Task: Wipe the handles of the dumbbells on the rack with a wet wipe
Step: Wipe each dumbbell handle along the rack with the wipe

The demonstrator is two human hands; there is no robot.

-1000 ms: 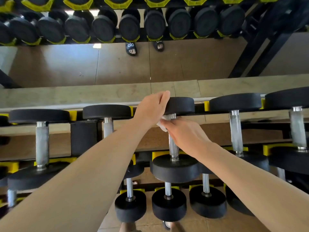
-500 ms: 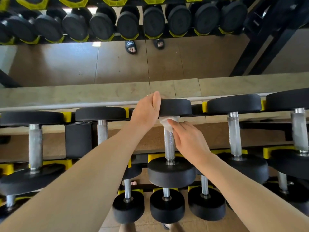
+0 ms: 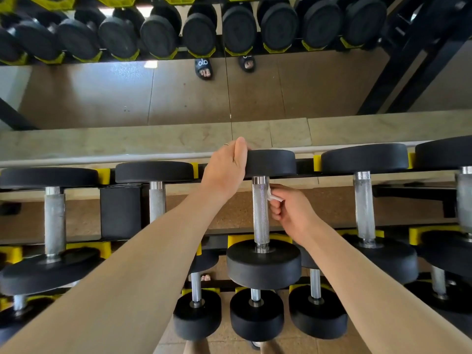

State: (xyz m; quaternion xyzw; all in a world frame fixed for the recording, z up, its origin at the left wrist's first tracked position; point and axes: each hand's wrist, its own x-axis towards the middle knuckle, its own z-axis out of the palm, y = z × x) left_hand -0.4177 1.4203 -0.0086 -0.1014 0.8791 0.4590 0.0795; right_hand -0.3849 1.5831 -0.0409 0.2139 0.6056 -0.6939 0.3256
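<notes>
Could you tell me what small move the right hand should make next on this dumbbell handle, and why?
Probably slide the wet wipe down the handle: the right hand pinches it near the top, beside the bar, while the left hand steadies the far head.

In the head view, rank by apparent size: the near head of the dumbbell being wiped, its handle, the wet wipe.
1. near head
2. handle
3. wet wipe, mostly hidden in the right hand

The head's nearness to the camera may exaggerate its size.
</notes>
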